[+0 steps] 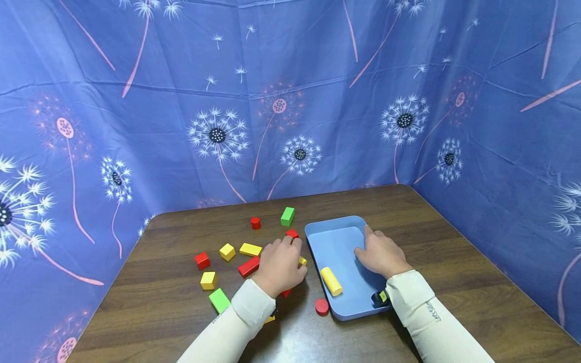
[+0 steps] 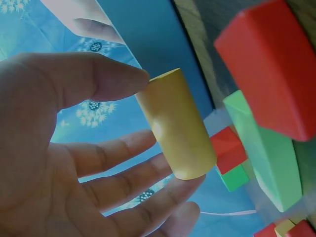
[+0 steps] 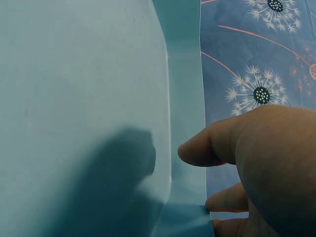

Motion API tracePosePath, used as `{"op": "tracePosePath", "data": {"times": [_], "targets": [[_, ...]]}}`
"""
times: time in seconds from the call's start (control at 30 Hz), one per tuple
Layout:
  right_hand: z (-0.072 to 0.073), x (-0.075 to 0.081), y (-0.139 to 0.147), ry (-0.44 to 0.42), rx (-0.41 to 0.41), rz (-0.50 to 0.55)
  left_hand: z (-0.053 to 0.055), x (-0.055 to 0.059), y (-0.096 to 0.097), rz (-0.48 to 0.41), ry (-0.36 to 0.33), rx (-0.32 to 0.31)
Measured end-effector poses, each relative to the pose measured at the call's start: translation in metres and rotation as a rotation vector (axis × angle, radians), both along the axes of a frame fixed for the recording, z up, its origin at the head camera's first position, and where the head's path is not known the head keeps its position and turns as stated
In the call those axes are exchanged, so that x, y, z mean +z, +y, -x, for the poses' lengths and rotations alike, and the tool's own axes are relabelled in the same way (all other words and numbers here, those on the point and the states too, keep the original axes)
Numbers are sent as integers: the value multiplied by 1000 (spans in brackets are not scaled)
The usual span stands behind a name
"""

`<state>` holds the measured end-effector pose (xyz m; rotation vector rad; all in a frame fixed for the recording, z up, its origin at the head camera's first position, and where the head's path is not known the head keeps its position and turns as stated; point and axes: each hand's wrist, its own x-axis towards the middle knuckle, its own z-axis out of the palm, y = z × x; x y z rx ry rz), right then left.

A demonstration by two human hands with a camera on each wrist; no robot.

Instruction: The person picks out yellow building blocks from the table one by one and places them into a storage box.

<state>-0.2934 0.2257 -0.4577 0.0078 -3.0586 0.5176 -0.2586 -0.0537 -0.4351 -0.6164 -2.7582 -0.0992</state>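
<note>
At the bottom of the head view, my white fabric sleeves (image 1: pixel 440 322) lead in from both sides, and a flat red round disc (image 1: pixel 322 306) lies on the brown wood-grained table (image 1: pixel 445 242) just beside the tray's near left corner. Slightly farther, at centre, my left hand (image 1: pixel 280 264) pinches a smooth yellow cylinder (image 2: pixel 177 126) between the thumb tip and the outer fingers, just left of the shallow blue tray (image 1: pixel 349 247). At centre right, the thumb and fingers of my right hand (image 1: pixel 383 252) are set apart about the tray's right rim; I cannot tell how firmly they press. A second yellow cylinder (image 1: pixel 331 281) lies inside the tray, near its left wall. Good handling, I judge, calls for light, even pressure at opposite points, since a smooth round piece may twist or roll, and for clearing the rim before lowering it, with the right hand steadying the tray. Left of centre are a red rectangular block (image 1: pixel 249 267) and a yellow rectangular block (image 1: pixel 251 249); farther off stand a small red cylinder (image 1: pixel 255 223) and a green rectangular block (image 1: pixel 287 216), before the blue dandelion-print cloth (image 1: pixel 281 50).
</note>
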Motion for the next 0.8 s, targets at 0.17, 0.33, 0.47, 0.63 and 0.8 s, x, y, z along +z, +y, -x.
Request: {"op": "tracePosePath", "data": {"times": [0.17,0.33,0.47,0.63,0.8], "targets": [[0,-1,1,12,5,-3,-4,4,4,-15,27,-26],[-1,-1,0,10,9,-3,-8,7,8,-24,66,-54],[-1,1,1,10,15,-11,-12,6,10,-29,99,-89],[0,0,0,14,16,-10,-19,8,14,-36,125,-142],[1,0,1,20,13,-9,-28,13,18,-41,165,-189]]}}
